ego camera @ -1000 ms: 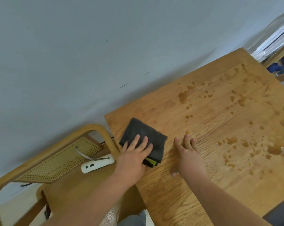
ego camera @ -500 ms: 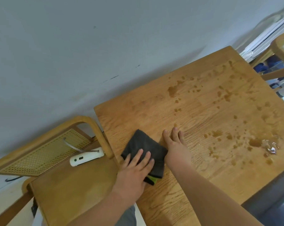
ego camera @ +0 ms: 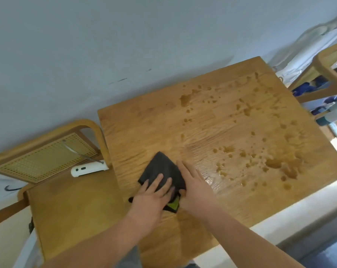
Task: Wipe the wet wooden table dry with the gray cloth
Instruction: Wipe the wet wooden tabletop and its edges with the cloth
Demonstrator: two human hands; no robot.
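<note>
The folded gray cloth lies on the wooden table near its left front part, a yellow-green tag showing at its near corner. My left hand presses flat on the cloth's near half with fingers spread. My right hand lies flat beside it, its inner edge touching the cloth's right side and its thumb at the cloth's edge. Water drops and small puddles cover the middle and right of the table. The cloth's near edge is hidden under my hands.
A wooden chair with a cane back stands left of the table, a white device on its seat. A gray wall runs behind. Another wooden chair and blue items are at the far right.
The cloth and my left hand have slid toward me and to the right along the table. My right hand has closed in and now touches the cloth's right side.
</note>
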